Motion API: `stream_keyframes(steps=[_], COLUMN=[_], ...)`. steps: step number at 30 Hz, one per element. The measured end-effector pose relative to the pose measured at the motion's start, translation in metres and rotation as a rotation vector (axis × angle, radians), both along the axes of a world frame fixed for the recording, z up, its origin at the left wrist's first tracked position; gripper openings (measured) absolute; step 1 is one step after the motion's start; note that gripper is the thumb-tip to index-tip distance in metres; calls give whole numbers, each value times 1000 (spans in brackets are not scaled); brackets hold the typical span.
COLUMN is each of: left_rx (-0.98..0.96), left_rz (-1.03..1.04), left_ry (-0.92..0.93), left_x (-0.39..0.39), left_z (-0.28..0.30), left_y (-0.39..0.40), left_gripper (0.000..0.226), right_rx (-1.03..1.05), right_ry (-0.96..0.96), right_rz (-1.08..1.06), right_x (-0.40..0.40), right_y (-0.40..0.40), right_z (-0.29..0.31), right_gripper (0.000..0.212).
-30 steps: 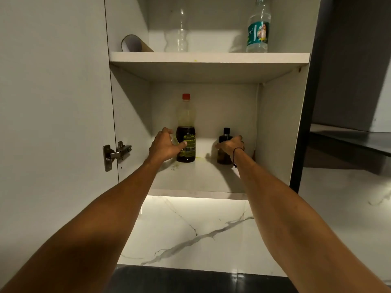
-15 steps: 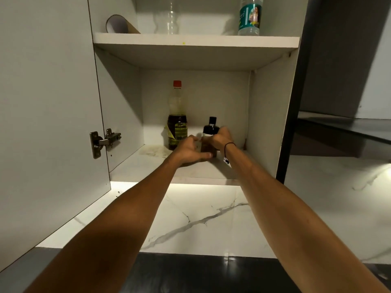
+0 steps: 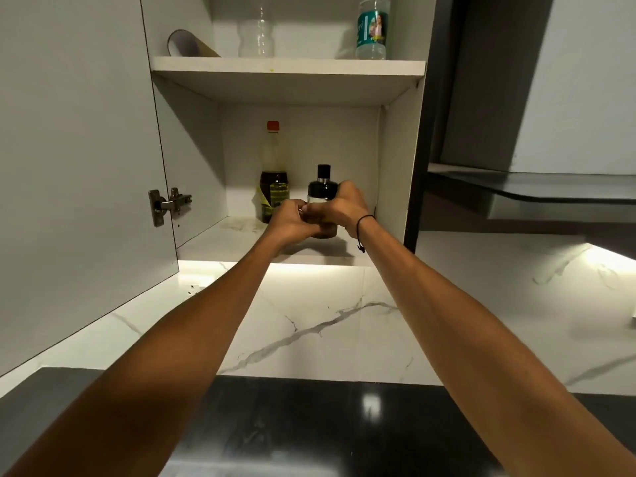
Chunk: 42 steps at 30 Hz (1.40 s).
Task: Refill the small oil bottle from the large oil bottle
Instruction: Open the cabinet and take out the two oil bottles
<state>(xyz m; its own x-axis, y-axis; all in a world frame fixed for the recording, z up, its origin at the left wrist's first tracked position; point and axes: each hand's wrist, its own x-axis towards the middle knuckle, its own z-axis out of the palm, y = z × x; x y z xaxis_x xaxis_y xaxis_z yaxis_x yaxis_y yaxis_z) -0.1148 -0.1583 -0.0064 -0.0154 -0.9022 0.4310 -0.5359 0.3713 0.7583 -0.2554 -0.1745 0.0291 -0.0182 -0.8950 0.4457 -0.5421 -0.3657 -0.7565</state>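
Both your hands, left [image 3: 292, 220] and right [image 3: 339, 210], were wrapped round the small bottle [image 3: 322, 187] at the shelf [image 3: 220, 241] front; a slick grip could drop it or bump the big bottle [image 3: 273, 173] behind.

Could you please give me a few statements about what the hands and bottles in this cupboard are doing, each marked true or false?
1. Both hands grip the small dark bottle: the left hand and the right hand wrap round its lower body. True.
2. The large oil bottle with the red cap is being lifted. False: no hand holds it; it stands on the lower shelf, behind and left of the small one.
3. The small bottle's black cap is on. True.
4. The large bottle is full to the neck. False: dark liquid fills only its lower part.
5. The labelled bottle stands on the lower shelf. False: it stands on the upper shelf.
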Motion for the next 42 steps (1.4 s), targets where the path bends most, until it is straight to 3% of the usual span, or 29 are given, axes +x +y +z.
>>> stream_keyframes(steps=[8, 16, 23, 26, 29, 34, 42], left_rx=[-53, -2, 81, 136, 178, 287, 467], left_rz=[50, 124, 153, 128, 91, 46, -15], left_ry=[20, 27, -58, -55, -40, -64, -124], left_x=[-17, -24, -16, -17, -17, -14, -13], left_z=[-17, -77, -173, -218, -268, -346, -434], left_y=[97, 163, 173, 173, 170, 160, 150], left_gripper=[34, 40, 48, 40, 37, 53, 43], right_rx=[5, 38, 139, 173, 219, 330, 449], right_ry=[29, 51, 29, 40, 53, 50, -29], right_rz=[39, 56, 54, 39, 13, 5, 18], right_x=[-21, -27, -15, -13, -14, -16, -16], right_y=[82, 142, 165, 169, 170, 168, 171], right_z=[-14, -79, -178, -225, -275, -354, -447], right_gripper=[64, 71, 77, 76, 73, 66, 57])
